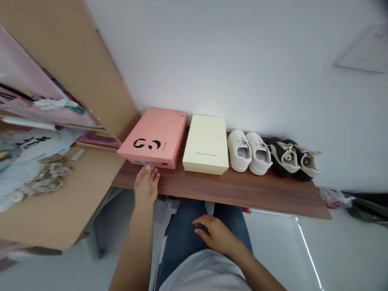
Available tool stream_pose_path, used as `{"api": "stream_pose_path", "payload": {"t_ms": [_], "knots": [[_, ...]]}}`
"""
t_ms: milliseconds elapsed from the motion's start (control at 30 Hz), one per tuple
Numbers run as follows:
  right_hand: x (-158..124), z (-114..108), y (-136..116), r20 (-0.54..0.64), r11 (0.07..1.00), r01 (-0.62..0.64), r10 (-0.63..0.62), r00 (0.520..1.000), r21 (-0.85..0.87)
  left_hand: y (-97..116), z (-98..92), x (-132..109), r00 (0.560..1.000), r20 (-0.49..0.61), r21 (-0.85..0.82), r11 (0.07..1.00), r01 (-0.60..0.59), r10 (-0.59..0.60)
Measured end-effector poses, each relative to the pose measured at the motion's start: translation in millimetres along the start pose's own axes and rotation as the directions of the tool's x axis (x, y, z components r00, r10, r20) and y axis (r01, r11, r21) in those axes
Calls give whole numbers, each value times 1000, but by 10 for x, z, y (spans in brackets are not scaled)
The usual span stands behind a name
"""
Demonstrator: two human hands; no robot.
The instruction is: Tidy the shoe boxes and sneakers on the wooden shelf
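Our open left grip [146, 185] touches the pink box [153, 137]; a knock could tip it off the shelf [242, 192]. Our right grip [214, 233] lies open.

Left hand [147, 186] against pink shoebox [153, 137]

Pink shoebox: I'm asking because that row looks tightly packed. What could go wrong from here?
The left hand has its fingertips at the front of the pink shoebox, so a careless push could shove it into the cream shoebox beside it, and perhaps on toward the white sneakers. The pink box also sits near the end of the wooden shelf, so dragging it sideways might tip it off. Lifting by the lid alone could let the base drop.
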State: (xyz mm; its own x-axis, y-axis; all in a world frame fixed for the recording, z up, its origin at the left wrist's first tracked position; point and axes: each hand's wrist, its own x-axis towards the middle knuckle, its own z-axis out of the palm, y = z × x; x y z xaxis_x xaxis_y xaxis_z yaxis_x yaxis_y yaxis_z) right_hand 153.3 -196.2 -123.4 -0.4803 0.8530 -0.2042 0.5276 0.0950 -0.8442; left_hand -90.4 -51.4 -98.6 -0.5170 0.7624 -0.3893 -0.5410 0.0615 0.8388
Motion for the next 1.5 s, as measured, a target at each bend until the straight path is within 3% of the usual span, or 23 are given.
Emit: {"api": "stream_pose_path", "payload": {"t_ms": [133,267,433,700,800,900,1000,1100,1167,1200,1300,1333,1400,1500], "knots": [[113,159,-69,20,998,56,-55,998,-18,309,179,295,977,-100,-104,979,175,-186],[69,276,-37,42,999,48,-47,998,-26,285,267,179,921,-29,-109,917,384,-390],[-19,299,51,65,998,-16,20,998,-65,216,363,-21,899,-13,-161,889,430,-437],[48,210,124,100,995,-23,32,994,-94,204,577,-40,875,8,-217,853,474,-484],[73,193,129,96,993,-5,16,995,-114,159,655,27,903,-68,-200,893,404,-424],[48,189,139,87,992,1,9,996,-126,131,613,111,961,-170,-133,971,198,-219],[-33,187,190,62,993,-13,21,998,-116,127,385,134,984,-165,-34,997,-68,61],[-135,148,255,18,996,-47,49,999,-82,146,9,76,947,-89,132,946,-295,307],[-174,80,254,-6,998,-50,49,999,-36,173,-266,28,860,-7,349,807,-477,511],[-171,32,227,-16,999,-36,36,999,-10,185,-396,14,785,57,478,674,-563,616],[-30,-144,22,-69,996,66,-62,996,56,180,-731,54,499,350,733,99,-673,793],[62,-199,-86,-109,991,113,-105,989,75,162,-824,98,415,461,741,-83,-666,784],[294,-277,-332,-224,972,199,-169,960,122,115,-992,222,308,650,682,-355,-640,695],[675,-270,-663,-318,935,264,-182,930,237,88,-1215,457,238,805,560,-565,-606,543]]}}
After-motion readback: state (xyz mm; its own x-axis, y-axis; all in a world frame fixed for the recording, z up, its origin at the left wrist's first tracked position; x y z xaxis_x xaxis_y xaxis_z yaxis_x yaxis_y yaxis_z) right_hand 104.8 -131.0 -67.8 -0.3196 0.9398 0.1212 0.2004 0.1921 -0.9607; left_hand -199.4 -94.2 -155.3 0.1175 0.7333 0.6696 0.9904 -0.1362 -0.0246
